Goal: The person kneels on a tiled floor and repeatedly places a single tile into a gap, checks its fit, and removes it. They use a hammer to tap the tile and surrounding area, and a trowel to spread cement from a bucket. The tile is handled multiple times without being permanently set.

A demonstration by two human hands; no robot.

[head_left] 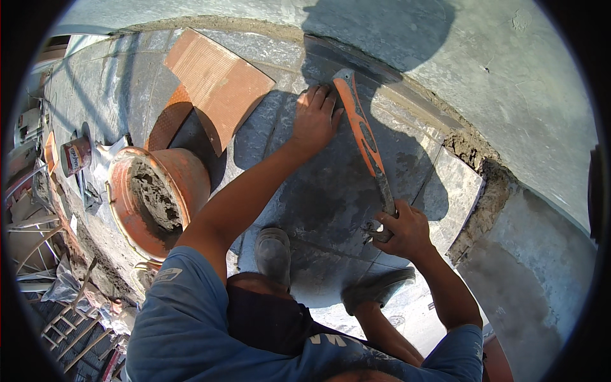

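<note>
My right hand (pixel 406 230) is wrapped round a claw hammer (pixel 361 130) close to its head, so the orange-and-grey grip points away from me. The grip end lies over the far part of the dark grey floor tiles (pixel 331 204). My left hand (pixel 316 114) rests on the tiles just left of that grip end, its fingers stretched forward and holding nothing. Wet-looking patches and thin joints mark the tiles between my arms. Whether the hammer's end touches the tile cannot be made out.
To the left stands an orange bucket (pixel 191 181) with grey mortar (pixel 153 197) inside. Beyond it lie reddish-brown tiles (pixel 219 86), one propped at an angle. A pale wall (pixel 509 83) curves along the far side, above a rough mortar gap (pixel 471 149). Loose wood pieces (pixel 76 331) clutter the lower left.
</note>
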